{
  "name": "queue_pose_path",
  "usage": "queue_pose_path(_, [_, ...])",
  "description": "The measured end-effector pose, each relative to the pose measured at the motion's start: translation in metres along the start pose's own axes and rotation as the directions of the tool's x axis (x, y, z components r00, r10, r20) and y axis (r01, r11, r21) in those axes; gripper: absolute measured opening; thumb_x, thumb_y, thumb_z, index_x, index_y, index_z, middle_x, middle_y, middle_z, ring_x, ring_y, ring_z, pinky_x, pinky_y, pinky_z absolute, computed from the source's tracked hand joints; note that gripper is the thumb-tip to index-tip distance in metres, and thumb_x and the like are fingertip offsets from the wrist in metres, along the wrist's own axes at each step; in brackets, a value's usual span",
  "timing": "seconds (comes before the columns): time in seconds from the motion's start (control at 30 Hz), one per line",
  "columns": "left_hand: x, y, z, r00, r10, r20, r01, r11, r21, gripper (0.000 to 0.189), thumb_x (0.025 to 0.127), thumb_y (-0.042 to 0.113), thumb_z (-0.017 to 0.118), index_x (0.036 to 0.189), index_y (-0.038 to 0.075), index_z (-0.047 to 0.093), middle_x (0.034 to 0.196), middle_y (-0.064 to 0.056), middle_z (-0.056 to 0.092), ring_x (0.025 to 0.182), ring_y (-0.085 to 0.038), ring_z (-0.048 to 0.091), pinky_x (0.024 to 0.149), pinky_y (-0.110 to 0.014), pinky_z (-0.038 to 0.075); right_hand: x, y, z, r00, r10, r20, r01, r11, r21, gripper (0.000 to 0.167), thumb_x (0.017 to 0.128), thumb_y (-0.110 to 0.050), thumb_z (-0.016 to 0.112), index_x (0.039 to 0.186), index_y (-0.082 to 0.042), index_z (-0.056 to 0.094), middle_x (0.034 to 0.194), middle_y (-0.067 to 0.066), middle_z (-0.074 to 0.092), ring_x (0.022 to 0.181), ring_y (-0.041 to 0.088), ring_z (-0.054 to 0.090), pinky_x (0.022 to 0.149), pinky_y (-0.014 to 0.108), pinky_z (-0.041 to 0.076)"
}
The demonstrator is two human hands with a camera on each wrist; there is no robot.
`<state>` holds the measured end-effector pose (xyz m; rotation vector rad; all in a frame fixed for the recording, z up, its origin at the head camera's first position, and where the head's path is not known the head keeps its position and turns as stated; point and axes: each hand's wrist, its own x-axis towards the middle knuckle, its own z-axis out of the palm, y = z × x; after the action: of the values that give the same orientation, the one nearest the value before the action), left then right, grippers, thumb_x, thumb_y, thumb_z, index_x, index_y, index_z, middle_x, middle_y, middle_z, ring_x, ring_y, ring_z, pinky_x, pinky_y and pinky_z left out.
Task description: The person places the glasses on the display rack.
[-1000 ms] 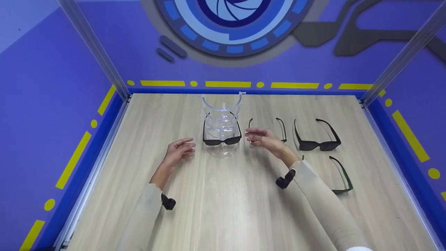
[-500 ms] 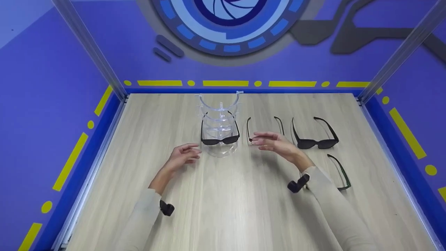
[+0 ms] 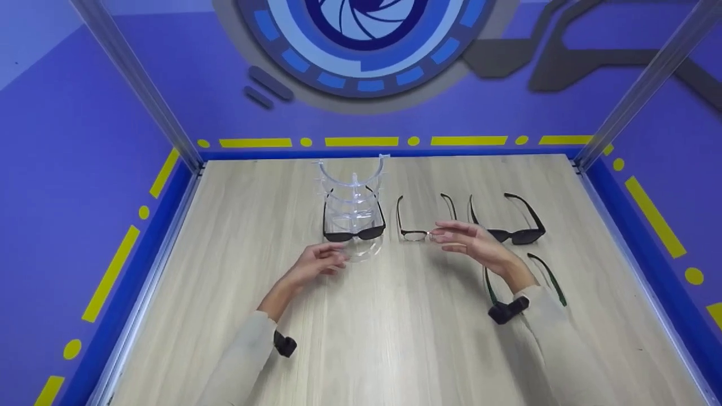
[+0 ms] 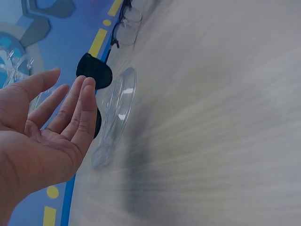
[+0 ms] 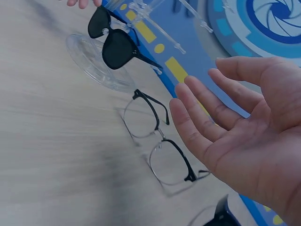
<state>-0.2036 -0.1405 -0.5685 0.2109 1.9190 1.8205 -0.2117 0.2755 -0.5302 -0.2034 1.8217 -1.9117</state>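
Note:
A clear plastic eyewear stand (image 3: pixel 355 186) rises from the back middle of the table, its round base (image 5: pixel 77 54) on the wood. Black sunglasses (image 3: pixel 354 234) hang low on it, lenses facing me. My left hand (image 3: pixel 316 264) hovers at the base's front left, fingers loosely bent, holding nothing; in the left wrist view its fingertips overlap a dark lens (image 4: pixel 96 71). Over the right lens of the clear eyeglasses (image 3: pixel 414 235) floats my right hand (image 3: pixel 474 245), palm turned inward and fingers relaxed. Nothing is in it. The right wrist view shows both clear lenses below the fingers.
Black sunglasses (image 3: pixel 522 237) lie to the right of the clear eyeglasses. Nearer me is a green-armed pair (image 3: pixel 553 279), partly hidden by my right sleeve. Blue panels (image 3: pixel 271 118) wall the table (image 3: pixel 372 338) at the back and sides.
My right hand has drawn right and slightly nearer, uncovering the clear eyeglasses' left lens. My left hand has shifted right toward the stand's base. The sunglasses stay on the stand.

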Motion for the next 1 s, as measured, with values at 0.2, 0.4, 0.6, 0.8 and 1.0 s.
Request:
queue_pose_path(0.2, [0.006,-0.004,0.017,0.999,0.006,0.033,-0.005,1.000,-0.010,0.048,0.100,0.014,0.066,0.141,-0.008,0.053,0.118,-0.010,0.075,0.096,-0.012,0.072,0.090,-0.040,0.060,-0.019,0.006,-0.015,1.000,-0.030,-0.001,0.030,0.999,0.038,0.054,0.105,-0.014,0.057,0.152,0.005,0.039,0.147,0.014,0.059,0.127,0.020,0.063,0.109,0.033,0.052])
queue_pose_path(0.4, [0.016,-0.005,0.041,0.997,-0.012,0.073,0.016,0.998,-0.059,0.046,0.100,0.012,0.065,0.140,-0.007,0.053,0.120,-0.011,0.075,0.097,-0.012,0.072,0.090,-0.035,0.059,-0.040,0.011,-0.028,0.996,-0.074,0.042,0.073,0.997,0.026,0.050,0.107,-0.009,0.050,0.152,0.009,0.036,0.147,0.015,0.058,0.134,0.024,0.058,0.110,0.035,0.051])
queue_pose_path(0.6, [0.025,-0.005,0.067,0.993,-0.010,0.121,0.019,0.997,-0.076,0.046,0.099,0.012,0.066,0.140,-0.005,0.055,0.120,-0.012,0.074,0.096,-0.011,0.071,0.094,-0.039,0.059,-0.061,0.015,-0.039,0.994,-0.098,0.048,0.098,0.995,-0.002,0.046,0.108,-0.009,0.047,0.152,0.006,0.040,0.145,0.012,0.061,0.131,0.020,0.061,0.109,0.034,0.052])
queue_pose_path(0.8, [0.030,-0.007,0.086,0.986,-0.001,0.167,0.014,0.997,-0.076,0.044,0.100,0.012,0.065,0.139,-0.005,0.056,0.120,-0.014,0.075,0.096,-0.012,0.071,0.090,-0.035,0.059,-0.080,0.016,-0.050,0.995,-0.092,0.027,0.093,0.995,-0.028,0.047,0.110,-0.010,0.045,0.153,0.008,0.036,0.144,0.006,0.062,0.130,0.016,0.061,0.109,0.034,0.052])
queue_pose_path(1.0, [0.034,-0.008,0.102,0.977,-0.010,0.213,0.025,0.998,-0.065,0.043,0.100,0.010,0.063,0.139,-0.006,0.055,0.121,-0.019,0.073,0.094,-0.012,0.072,0.088,-0.034,0.060,-0.101,0.018,-0.063,0.991,-0.136,0.013,0.136,0.991,-0.004,0.046,0.111,-0.007,0.038,0.153,0.011,0.032,0.146,0.010,0.060,0.129,0.017,0.062,0.108,0.033,0.053])
